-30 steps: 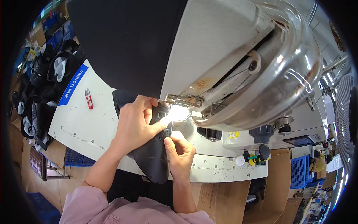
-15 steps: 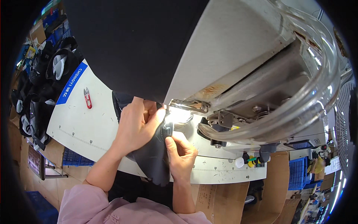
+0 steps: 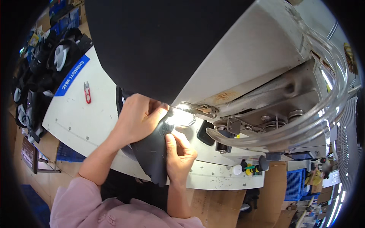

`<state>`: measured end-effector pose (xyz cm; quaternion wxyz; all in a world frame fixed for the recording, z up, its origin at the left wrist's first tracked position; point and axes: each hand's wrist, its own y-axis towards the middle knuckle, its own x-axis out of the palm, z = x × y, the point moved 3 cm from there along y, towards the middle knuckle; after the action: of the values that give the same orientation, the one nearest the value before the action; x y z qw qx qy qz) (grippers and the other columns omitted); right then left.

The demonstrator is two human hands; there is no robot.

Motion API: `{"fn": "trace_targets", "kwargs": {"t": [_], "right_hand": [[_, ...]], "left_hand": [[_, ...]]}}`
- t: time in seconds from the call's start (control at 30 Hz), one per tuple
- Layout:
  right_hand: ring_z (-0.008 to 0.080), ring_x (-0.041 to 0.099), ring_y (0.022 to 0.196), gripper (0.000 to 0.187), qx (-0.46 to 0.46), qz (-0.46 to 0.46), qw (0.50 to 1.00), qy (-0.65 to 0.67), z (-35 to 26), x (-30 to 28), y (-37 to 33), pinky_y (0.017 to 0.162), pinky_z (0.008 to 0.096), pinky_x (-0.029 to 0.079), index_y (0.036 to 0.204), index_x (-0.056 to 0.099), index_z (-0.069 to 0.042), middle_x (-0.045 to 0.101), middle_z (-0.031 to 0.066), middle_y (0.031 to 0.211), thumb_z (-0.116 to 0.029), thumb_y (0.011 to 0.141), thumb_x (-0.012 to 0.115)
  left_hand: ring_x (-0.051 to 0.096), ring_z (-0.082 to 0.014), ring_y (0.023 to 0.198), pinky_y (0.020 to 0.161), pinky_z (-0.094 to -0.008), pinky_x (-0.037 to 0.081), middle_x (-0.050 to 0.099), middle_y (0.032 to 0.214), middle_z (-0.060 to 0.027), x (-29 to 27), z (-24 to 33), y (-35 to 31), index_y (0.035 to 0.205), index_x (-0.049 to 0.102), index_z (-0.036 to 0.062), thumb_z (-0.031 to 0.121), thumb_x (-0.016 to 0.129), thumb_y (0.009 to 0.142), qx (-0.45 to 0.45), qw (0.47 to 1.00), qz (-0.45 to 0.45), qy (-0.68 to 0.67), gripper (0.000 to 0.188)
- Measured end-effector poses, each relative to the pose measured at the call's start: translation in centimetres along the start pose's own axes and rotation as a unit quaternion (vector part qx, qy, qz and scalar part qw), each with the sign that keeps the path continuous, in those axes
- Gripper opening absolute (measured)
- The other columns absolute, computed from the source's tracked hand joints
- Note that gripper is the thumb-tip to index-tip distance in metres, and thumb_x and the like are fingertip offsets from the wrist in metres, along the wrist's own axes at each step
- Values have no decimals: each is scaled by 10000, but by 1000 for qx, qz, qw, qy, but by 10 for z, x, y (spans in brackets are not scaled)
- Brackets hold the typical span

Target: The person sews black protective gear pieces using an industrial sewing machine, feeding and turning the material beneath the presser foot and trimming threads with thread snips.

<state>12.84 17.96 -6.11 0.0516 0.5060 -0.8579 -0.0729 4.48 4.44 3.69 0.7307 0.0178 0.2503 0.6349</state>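
A piece of dark grey fabric [image 3: 150, 157] hangs over the front edge of the sewing table, its upper part under the lit needle area of a sewing machine [image 3: 224, 68]. My left hand [image 3: 137, 117] is closed on its upper left part, thumb stretched toward the bright light. The tips of its other fingers are partly hidden behind the hand and under the machine head. Lower and to the right, my right hand [image 3: 181, 155] pinches the right edge of the fabric between thumb and index finger. Glare hides the needle and the stitching spot.
Red-handled thread snips [image 3: 87, 93] lie on the white tabletop [image 3: 76, 117] at left. A clear curved guard [image 3: 304, 133] juts from the machine at right. Small spools [image 3: 249, 169] stand at the table's right end. Dark shoe parts [image 3: 34, 83] are heaped at far left; a cardboard box [image 3: 272, 193] stands below right.
The view has shifted slightly. My right hand has moved up a little toward the light along the fabric. A small shiny dark piece by its fingertips no longer shows.
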Motion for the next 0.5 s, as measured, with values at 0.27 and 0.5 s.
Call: {"fn": "trace_targets", "kwargs": {"t": [0.27,0.5], "right_hand": [[293,570,1143,679,301,-315,851,294,28,13,-27,991,370,416,1324,406,77,592,227,1185,-506,978,421],[142,642,749,528,295,-367,875,113,-45,-32,-18,667,249,517,1077,577,65,660,113,872,-447,968,501]], "left_hand": [[390,-66,503,489,-253,335,412,538,-1,-10,3,-9,732,527,-14,112,655,836,21,998,-22,-48,207],[520,-171,459,461,-300,370,519,528,-15,-8,21,-21,702,522,72,294,763,760,60,984,-85,144,333]]}}
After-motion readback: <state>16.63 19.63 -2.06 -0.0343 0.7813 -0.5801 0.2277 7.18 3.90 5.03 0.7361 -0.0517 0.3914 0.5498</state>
